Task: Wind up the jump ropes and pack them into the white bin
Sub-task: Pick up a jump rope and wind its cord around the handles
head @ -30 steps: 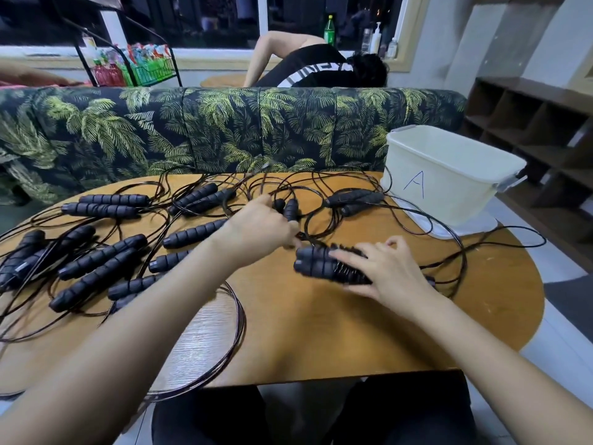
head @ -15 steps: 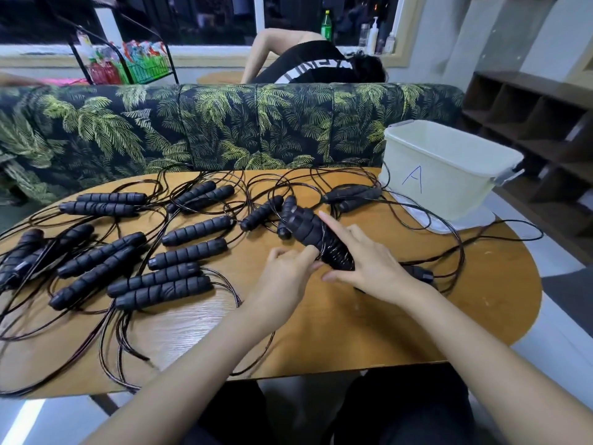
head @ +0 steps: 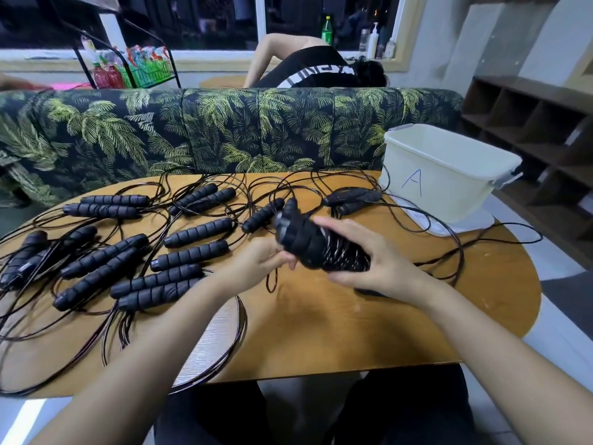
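Note:
My right hand [head: 375,255] grips a wound jump rope bundle [head: 311,242], two black foam handles with cord wrapped round their lower end, lifted above the wooden table [head: 353,322]. My left hand [head: 260,258] pinches the cord just under the bundle's near side; a short loop of cord hangs below it. Several loose jump ropes [head: 192,232] with black ribbed handles and tangled thin cords lie across the table's left and middle. The white bin [head: 449,175], marked with a blue "A", stands at the table's far right, its inside hidden from here.
A leaf-print sofa [head: 224,130] runs behind the table, with a person [head: 314,69] bent over beyond it. Dark wooden shelves [head: 539,136] stand at the right. Cords hang over the table's front-left edge. A white lid [head: 455,223] lies under the bin.
The bundle has been lifted off the table and tilted more upright. My left hand came back from the far ropes to the bundle's near side and took hold of the cord.

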